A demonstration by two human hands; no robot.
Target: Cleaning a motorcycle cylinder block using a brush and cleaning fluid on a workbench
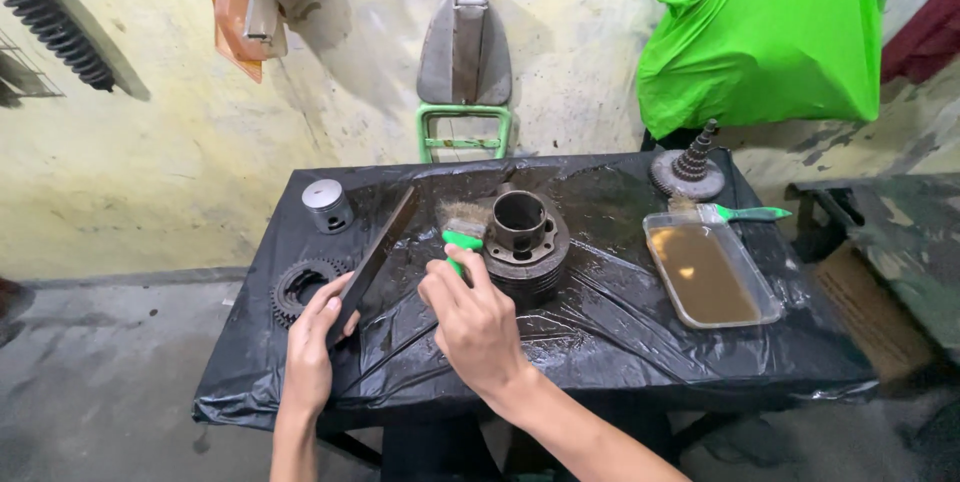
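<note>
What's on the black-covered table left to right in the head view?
Sprocket gear → piston → flat dark bar in the left hand → green-handled brush in the right hand → engine cylinder → clear tray of brown liquid.

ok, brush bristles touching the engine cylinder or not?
Touching. The head view shows the green-handled brush, held in the right hand, with its bristles pressed against the left side of the engine cylinder; no gap shows between them.

Plastic-draped table [620, 342] bears cylinder [524, 232], tray [712, 274], sprocket [300, 287].
</note>
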